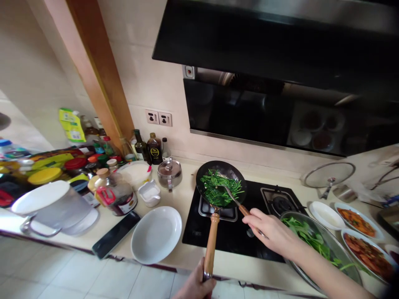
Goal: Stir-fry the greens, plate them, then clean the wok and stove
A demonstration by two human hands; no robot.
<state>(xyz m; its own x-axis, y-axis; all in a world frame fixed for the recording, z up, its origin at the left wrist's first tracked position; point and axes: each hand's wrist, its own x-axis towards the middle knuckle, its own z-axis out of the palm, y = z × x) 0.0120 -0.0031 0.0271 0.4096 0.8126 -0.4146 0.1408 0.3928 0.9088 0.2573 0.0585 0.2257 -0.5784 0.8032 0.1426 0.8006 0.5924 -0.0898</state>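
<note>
A black pan (pixel 204 176) full of chopped green vegetables (pixel 218 189) sits on the left burner of a black gas hob (pixel 237 232). My left hand (pixel 195 286) is closed round the end of the pan's long wooden handle (pixel 211 243) at the bottom edge of the view. My right hand (pixel 269 230) grips a metal spatula (pixel 232 197) whose blade lies in the greens.
An empty white oval plate (pixel 156 234) and a black phone (pixel 115 234) lie left of the hob. Bottles, jars, a small lidded pot (pixel 170 172) and a white-lidded jug (pixel 52 207) crowd the left counter. A metal bowl of raw greens (pixel 314 241), dishes of cooked food (pixel 368 249) and a glass lid (pixel 328 174) are on the right.
</note>
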